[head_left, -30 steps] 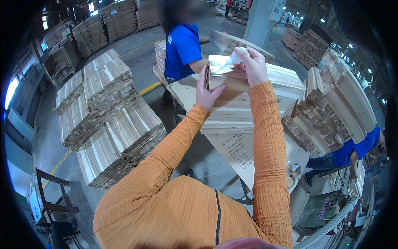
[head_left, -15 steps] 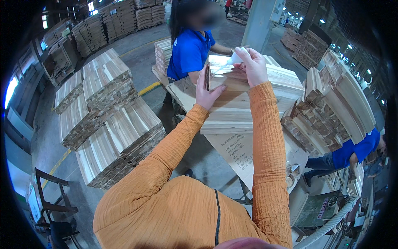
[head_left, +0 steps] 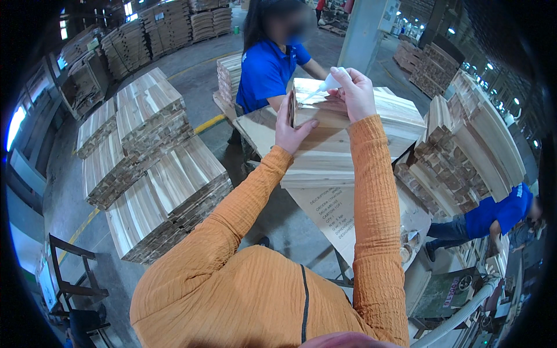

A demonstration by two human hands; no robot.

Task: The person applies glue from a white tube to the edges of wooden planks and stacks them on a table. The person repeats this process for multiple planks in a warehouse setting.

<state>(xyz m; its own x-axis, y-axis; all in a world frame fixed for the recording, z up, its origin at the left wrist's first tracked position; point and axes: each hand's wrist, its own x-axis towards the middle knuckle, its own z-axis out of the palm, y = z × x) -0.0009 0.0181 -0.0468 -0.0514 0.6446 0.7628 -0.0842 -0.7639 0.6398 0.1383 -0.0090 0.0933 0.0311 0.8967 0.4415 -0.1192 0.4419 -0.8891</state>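
Note:
My right hand (head_left: 358, 97) is closed round a small white squeeze bottle (head_left: 331, 82) with a thin nozzle. It tips the bottle so the nozzle points down and left, to the near-left end of a pale wooden board (head_left: 325, 105). Whether liquid comes out is too small to tell. Gripping that same end, my left hand (head_left: 292, 131) has its thumb on the near side and its fingers on the end face. The board lies on a stack of wooden boards (head_left: 331, 152), which covers part of the table.
A cardboard sheet (head_left: 325, 211) covers the table's near part. Board stacks stand left (head_left: 168, 197) and right (head_left: 464, 156). Across the table is a co-worker in a blue shirt (head_left: 264, 75); another person in blue (head_left: 493, 214) bends at the right, near a green machine (head_left: 447, 293).
The co-worker across the table has shifted slightly right and turned. My hands, the bottle and the board stay almost where they were.

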